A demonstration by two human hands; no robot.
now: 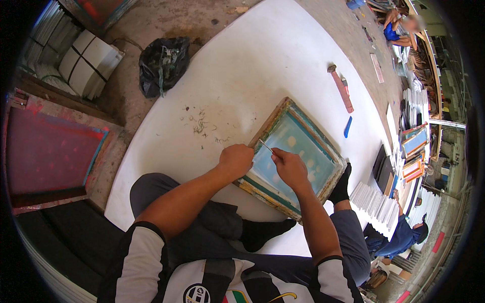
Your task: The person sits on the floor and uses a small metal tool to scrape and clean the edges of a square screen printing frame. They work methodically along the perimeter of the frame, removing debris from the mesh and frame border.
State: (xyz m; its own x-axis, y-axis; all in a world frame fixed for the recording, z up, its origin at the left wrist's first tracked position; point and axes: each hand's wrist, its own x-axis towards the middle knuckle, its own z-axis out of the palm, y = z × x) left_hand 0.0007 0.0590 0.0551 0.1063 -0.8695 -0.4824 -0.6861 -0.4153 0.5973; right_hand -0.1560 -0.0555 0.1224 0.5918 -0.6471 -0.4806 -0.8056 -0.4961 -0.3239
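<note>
A wooden-edged screen printing frame (323,147) with blue mesh and pale round marks lies tilted across my lap and the white board. My left hand (236,160) is closed at the frame's left edge, its fingertips partly hidden. Between the fingers of my right hand (290,169) is a thin metal tool (265,146), its tip pointing to the frame's inner left side. The tool's exact kind cannot be made out. Dark curled shavings (200,123) are scattered on the board left of the frame.
On the white board (252,55) lie a reddish hammer-like tool (341,90) and a blue cutter (347,127). A black plastic bag (164,65) sits beyond its left edge. White sheet stacks (375,206) stand right. Two other people (401,30) are at the right.
</note>
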